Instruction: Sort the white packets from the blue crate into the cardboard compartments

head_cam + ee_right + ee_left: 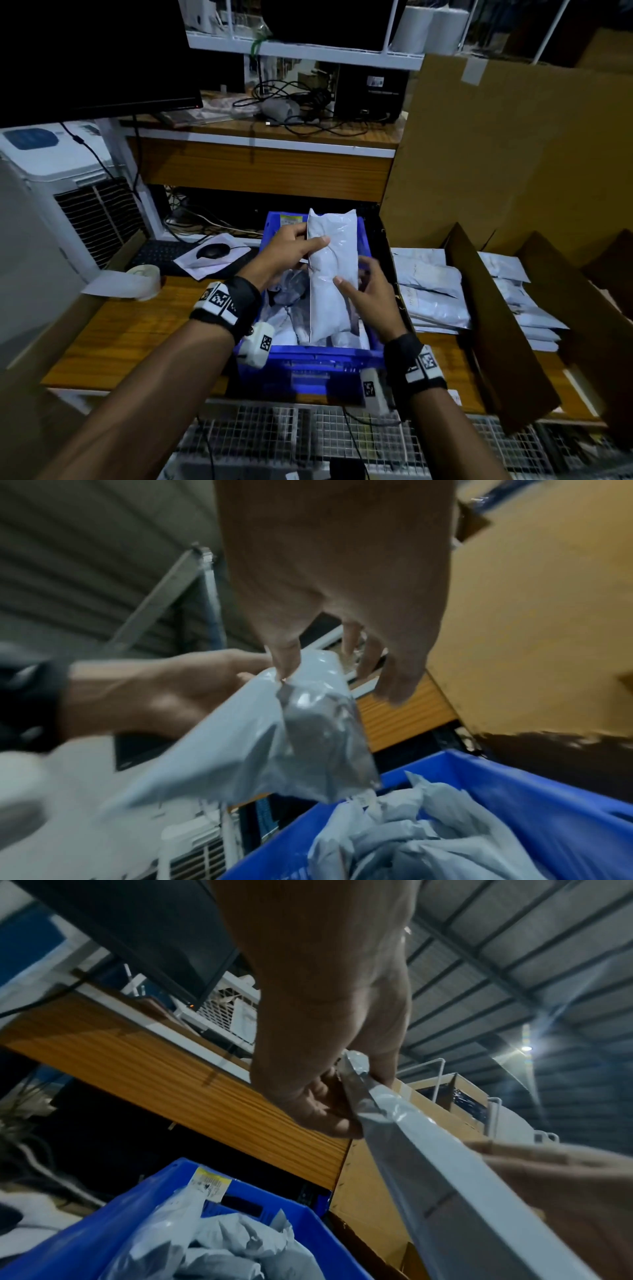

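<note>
I hold a long white packet (329, 277) upright over the blue crate (308, 363). My left hand (301, 245) grips its upper part, thumb on the front and fingers behind; the left wrist view shows that hand (325, 1096) pinching the packet (428, 1150) at its edge. My right hand (356, 284) touches the packet's right edge with the thumb. In the right wrist view its fingers (390, 685) are straight and stand apart from the packet (260, 737). More white packets (291, 294) lie crumpled in the crate. Cardboard compartments (486, 308) to the right hold stacked packets (431, 287).
A tall cardboard sheet (513, 154) stands behind the compartments. Left of the crate lie a tape roll (144, 277), a keyboard (161, 253) and a mouse (212, 250). An air cooler (68, 192) stands far left. Wire mesh (308, 435) runs along the front edge.
</note>
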`<state>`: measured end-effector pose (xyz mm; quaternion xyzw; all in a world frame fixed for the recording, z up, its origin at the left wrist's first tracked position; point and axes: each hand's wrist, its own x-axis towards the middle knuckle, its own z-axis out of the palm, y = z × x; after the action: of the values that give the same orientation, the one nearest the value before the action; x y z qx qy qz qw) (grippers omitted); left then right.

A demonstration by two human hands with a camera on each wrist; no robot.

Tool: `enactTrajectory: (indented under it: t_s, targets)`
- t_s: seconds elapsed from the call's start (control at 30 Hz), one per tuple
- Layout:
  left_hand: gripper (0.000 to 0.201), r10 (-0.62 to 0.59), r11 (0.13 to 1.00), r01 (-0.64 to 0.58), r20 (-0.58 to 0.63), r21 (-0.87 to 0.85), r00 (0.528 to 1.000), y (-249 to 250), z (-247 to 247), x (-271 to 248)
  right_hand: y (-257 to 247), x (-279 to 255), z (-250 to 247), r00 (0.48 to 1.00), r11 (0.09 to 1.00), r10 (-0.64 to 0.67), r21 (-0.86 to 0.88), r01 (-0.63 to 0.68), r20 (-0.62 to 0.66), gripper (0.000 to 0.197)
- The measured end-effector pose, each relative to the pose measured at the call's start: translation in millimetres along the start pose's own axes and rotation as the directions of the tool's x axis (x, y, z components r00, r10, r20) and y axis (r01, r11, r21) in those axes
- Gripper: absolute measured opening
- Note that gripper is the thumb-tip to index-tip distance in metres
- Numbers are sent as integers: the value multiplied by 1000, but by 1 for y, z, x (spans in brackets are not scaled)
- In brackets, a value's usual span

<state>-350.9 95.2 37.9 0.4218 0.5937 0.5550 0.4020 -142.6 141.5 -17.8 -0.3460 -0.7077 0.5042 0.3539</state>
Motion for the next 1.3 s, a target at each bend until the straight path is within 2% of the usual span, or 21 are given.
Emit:
enactTrajectory:
  t_s: [0.07,0.13,0.2,0.27,0.33,0.37,0.43,0.5,0.57,0.6,0.67,0.77,0.97,1.17,1.3]
  targets:
    - [28,23,997,-15,-107,80,994,-2,-1,5,-1,-2,4,984,966,-133,-239,102,-116,70]
    - [35,44,985,-13,-180,170,983,-2,2,8,-7,-4,12,970,938,-215,-299,174,-109,76]
    - [46,49,972,2,-209,236,977,0,4,10,-13,-5,21,978,930,-204,-321,179,-43,83]
    - [55,3,986,23,-158,162,987,4,8,11,-15,-2,28,991,941,-133,-318,118,-25,78]
    - [47,-43,999,43,-66,-15,997,8,11,9,-14,5,27,997,982,-25,-186,12,-67,51]
    - [42,-42,998,39,-50,-53,998,9,9,7,-13,8,25,997,998,48,-26,-50,-52,40]
    - [34,-12,1000,11,-110,-12,994,4,3,6,-12,12,21,988,942,139,299,-153,67,37]
    - [49,6,993,12,-154,116,988,-4,-5,7,-16,10,16,976,890,140,411,-198,167,40]
    - [68,-38,992,53,-122,116,992,-5,-8,4,-21,7,10,962,869,114,444,-217,247,41]
    - [69,-52,997,56,-89,47,995,-4,-8,3,-25,4,8,954,856,113,459,-236,278,40]
    - [55,-26,996,23,-30,-85,999,0,-8,0,-28,1,4,940,834,119,481,-269,320,38]
    - [37,27,996,-28,-16,-86,1000,8,-10,-3,-31,-3,1,926,802,103,521,-293,362,39]
    - [34,19,992,-24,-42,-122,999,17,-14,-5,-27,-6,-4,919,842,28,486,-233,392,48]
    - [30,25,993,-26,-9,-112,1000,20,-16,-5,-30,-8,-7,914,884,-19,434,-174,404,61]
    - [31,14,995,-14,0,-103,1000,19,-20,0,-31,-7,-11,919,897,6,404,-179,394,60]
